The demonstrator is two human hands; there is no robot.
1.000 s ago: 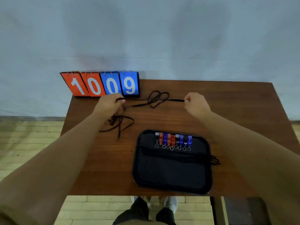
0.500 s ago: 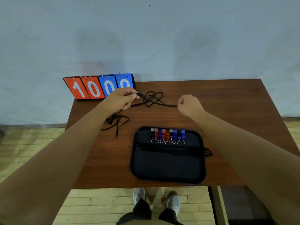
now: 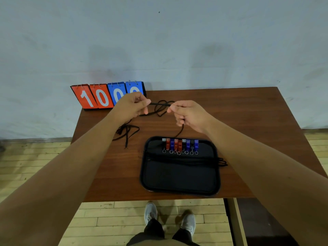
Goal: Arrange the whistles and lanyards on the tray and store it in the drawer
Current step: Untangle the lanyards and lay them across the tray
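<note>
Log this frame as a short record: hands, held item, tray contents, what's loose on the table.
left hand: pinches held lanyard above the table
right hand: pinches the same cord, its tail hanging down
tray: whistles in a row along the far edge, stored lanyards across the middle
table: loose lanyards left of the tray, scoreboard at far left corner

Smooth wood-look table [image 3: 230, 110], glossy-rimmed black tray [image 3: 179, 190], shiny plastic whistles [image 3: 180, 144], matt black cord lanyard [image 3: 160, 108]

Black lanyard [image 3: 160, 108], black tray [image 3: 180, 176], red, blue and black whistles [image 3: 180, 145], red-and-blue scoreboard [image 3: 106, 96] with white digits, brown wood-grain surface [image 3: 230, 112].
</note>
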